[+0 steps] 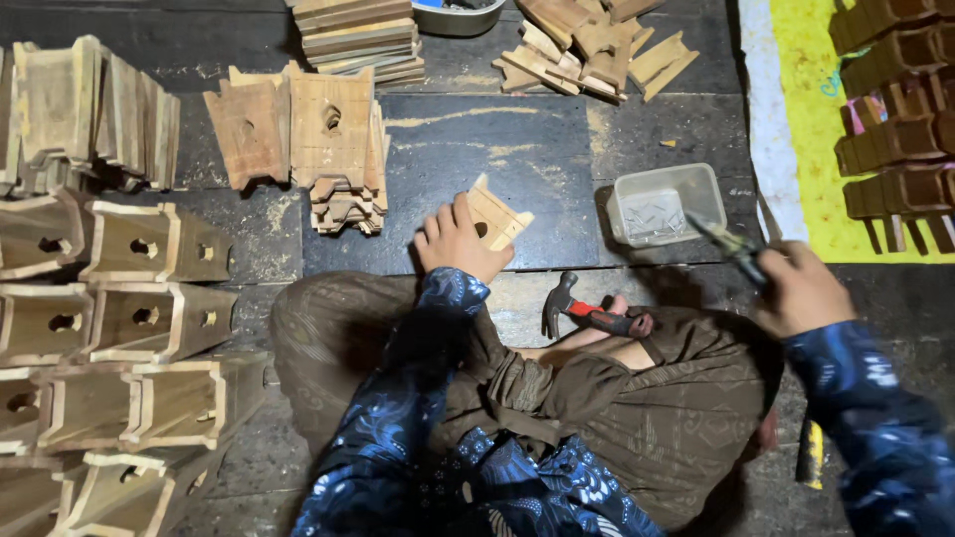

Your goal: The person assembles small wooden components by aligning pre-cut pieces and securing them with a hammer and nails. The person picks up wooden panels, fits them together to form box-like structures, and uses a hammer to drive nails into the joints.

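A small pale wooden piece (497, 217) with a hole stands on the dark floor (517, 149) ahead of the crossed legs, clasped by the outstretched left hand (456, 244), while the raised right hand (801, 290) is closed around pliers (734, 246) just beside a clear plastic tub (665, 204), a hammer (587, 311) lying between them.

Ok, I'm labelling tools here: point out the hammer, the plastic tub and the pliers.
hammer (587, 313), head view, on its red handle.
plastic tub (665, 204), head view, on its clear front wall.
pliers (731, 242), head view, on the jaws above the right hand.
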